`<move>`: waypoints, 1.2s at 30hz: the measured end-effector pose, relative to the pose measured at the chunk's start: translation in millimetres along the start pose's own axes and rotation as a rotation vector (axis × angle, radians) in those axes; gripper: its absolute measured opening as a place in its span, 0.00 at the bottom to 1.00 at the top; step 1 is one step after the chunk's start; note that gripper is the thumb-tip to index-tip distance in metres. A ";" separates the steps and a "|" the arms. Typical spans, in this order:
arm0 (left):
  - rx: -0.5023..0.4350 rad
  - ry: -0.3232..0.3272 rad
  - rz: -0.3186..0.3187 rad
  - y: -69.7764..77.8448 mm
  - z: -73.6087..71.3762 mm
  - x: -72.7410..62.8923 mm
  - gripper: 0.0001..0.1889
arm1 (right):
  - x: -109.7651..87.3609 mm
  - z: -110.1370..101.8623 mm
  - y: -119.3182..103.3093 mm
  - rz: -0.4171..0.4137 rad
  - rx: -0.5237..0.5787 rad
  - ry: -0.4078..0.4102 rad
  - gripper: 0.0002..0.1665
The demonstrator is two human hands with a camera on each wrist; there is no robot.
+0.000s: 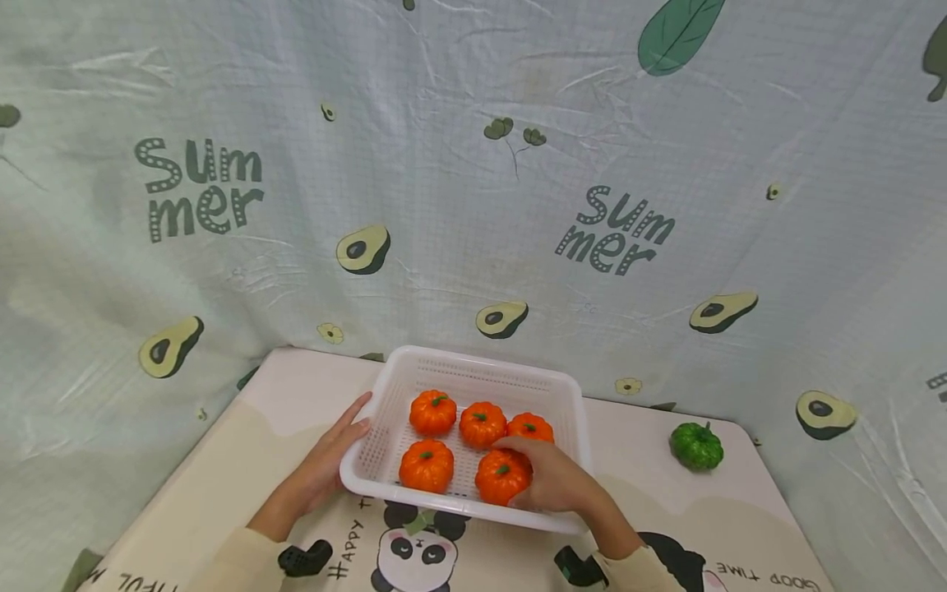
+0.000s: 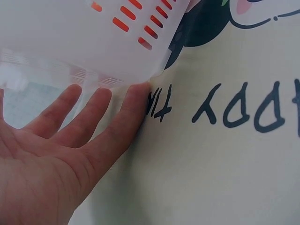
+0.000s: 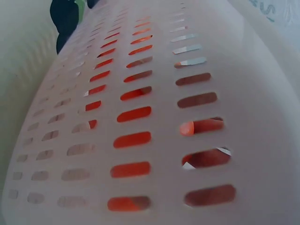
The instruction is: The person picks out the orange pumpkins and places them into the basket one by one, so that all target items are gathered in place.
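Observation:
A white slotted plastic basket [image 1: 466,508] sits on the table with several small orange pumpkins [image 1: 432,413] in it. My right hand [image 1: 551,477] reaches over the basket's right side and grips the front-right pumpkin [image 1: 497,477], thumb at its near side and fingers over its far side. In the right wrist view the basket wall [image 3: 161,131] hides the hand, apart from bits of skin and orange through the slots. My left hand [image 1: 325,460] rests against the basket's left side. Its fingers [image 2: 101,108] are straight and spread, with tips right at the basket's lower edge in the left wrist view.
A green pumpkin [image 1: 696,446] lies on the table at the far right, apart from the basket. The tablecloth [image 1: 318,395] carries panda prints and lettering. Behind the table hangs a pale curtain [image 1: 444,181] with avocado prints.

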State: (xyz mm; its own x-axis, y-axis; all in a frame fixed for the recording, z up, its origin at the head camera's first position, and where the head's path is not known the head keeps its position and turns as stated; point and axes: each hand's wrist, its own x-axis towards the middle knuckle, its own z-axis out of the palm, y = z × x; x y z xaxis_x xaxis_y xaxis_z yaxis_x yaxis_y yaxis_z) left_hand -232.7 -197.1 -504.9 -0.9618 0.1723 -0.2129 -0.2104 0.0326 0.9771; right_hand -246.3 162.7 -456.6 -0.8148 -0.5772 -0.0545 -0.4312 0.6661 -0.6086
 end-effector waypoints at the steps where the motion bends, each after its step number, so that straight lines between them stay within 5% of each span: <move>1: -0.002 -0.003 0.000 -0.1 0.1 0.0 0.33 | 0.4 0.8 0.1 0.000 0.001 0.001 0.44; 36: -0.006 -0.003 -0.010 -0.1 -1.6 1.3 0.33 | 8.1 8.5 -0.9 0.072 0.009 -0.014 0.41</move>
State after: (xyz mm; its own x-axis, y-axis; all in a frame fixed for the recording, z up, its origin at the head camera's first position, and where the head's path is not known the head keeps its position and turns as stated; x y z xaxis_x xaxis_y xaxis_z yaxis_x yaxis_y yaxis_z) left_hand -234.2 -198.4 -505.3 -0.9592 0.1745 -0.2222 -0.2207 0.0287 0.9749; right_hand -249.3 153.4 -463.2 -0.8381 -0.5344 -0.1095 -0.3681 0.7021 -0.6096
